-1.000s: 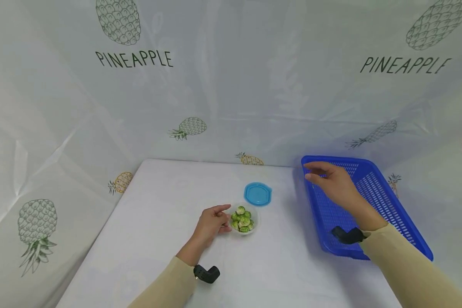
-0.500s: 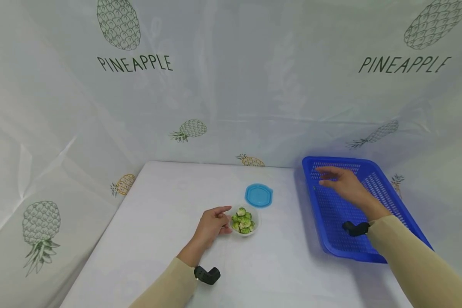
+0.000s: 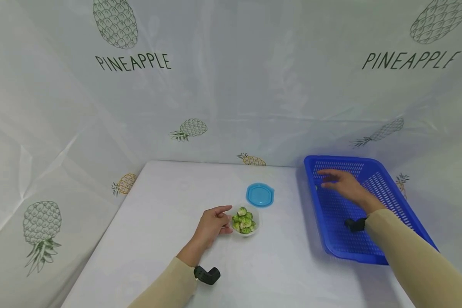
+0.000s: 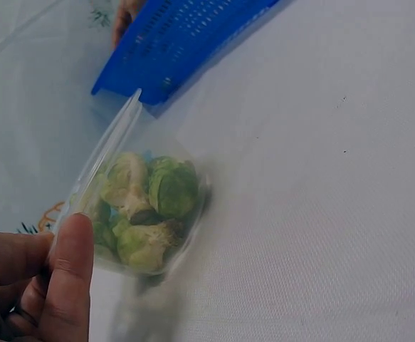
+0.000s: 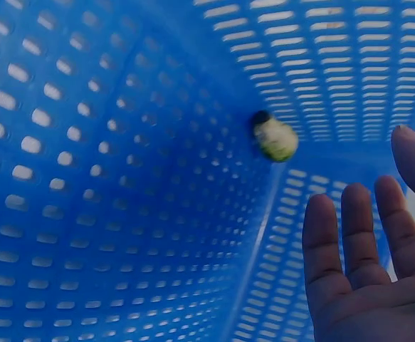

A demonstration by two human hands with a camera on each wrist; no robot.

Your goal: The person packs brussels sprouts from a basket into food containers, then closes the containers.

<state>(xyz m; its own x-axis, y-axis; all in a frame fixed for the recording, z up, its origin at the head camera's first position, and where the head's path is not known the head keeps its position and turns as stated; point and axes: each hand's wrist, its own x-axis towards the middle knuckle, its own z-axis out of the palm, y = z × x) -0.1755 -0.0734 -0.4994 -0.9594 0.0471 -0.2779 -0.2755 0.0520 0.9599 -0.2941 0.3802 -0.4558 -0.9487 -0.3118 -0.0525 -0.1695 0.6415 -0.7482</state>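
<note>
My left hand point(image 3: 211, 223) pinches the rim of a small clear plastic tub point(image 4: 137, 117) between thumb and fingers. Several Brussels sprouts point(image 3: 244, 220) are heaped inside the tub, which rests on the table. Over the blue basket point(image 3: 325, 239), my right hand point(image 3: 344, 186) hangs with its fingers parted and nothing between them. One Brussels sprout point(image 5: 275, 137) lies in a corner of the basket, a little beyond the right fingertips in the right wrist view. In the head view this sprout is a small green spot by the basket's left wall.
A light blue lid point(image 3: 260, 195) lies flat on the white table point(image 3: 177, 192) just behind the tub. The slotted basket stands at the right. A white sheet point(image 3: 231, 85) printed with pineapples hangs behind the table and along its left side.
My right hand has moved rightward from the basket's left rim to over its inside. A Brussels sprout now shows in the basket. The left hand stays at the tub.
</note>
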